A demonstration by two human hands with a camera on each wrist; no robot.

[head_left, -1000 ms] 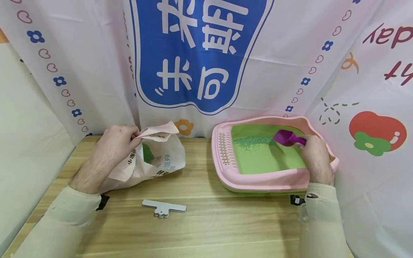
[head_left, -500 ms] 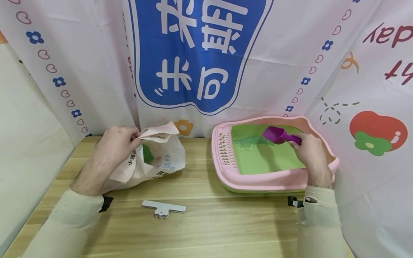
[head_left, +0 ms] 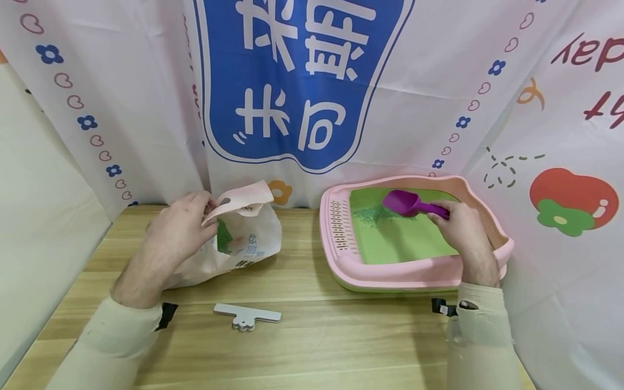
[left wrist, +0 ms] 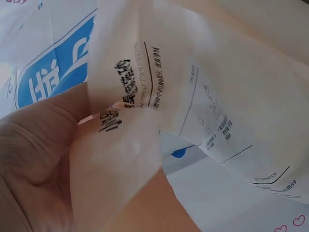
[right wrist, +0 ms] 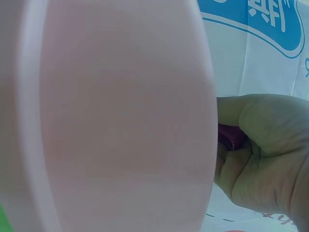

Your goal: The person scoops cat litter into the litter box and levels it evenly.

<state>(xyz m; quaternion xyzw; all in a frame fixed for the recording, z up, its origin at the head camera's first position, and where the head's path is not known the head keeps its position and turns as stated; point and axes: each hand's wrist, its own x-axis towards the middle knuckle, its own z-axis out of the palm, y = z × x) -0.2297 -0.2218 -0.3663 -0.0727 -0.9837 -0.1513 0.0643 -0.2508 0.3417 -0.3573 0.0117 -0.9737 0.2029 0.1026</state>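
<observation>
Over pink-rimmed tray (head_left: 409,273) | right hand (head_left: 463,227) grips purple scoop (head_left: 402,202), bowl leftward | left hand (head_left: 177,227) pinches white bag (head_left: 260,233), opening rightward

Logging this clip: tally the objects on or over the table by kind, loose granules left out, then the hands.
Bag: 1
Tray: 1
Scoop: 1
Clip: 1
Hands: 2 (left hand, right hand)
Total: 6

Wood-grain table (head_left: 331,341): 1 bag (head_left: 260,230), 1 grey clip (head_left: 247,312), 1 pink-green tray (head_left: 404,273).
</observation>
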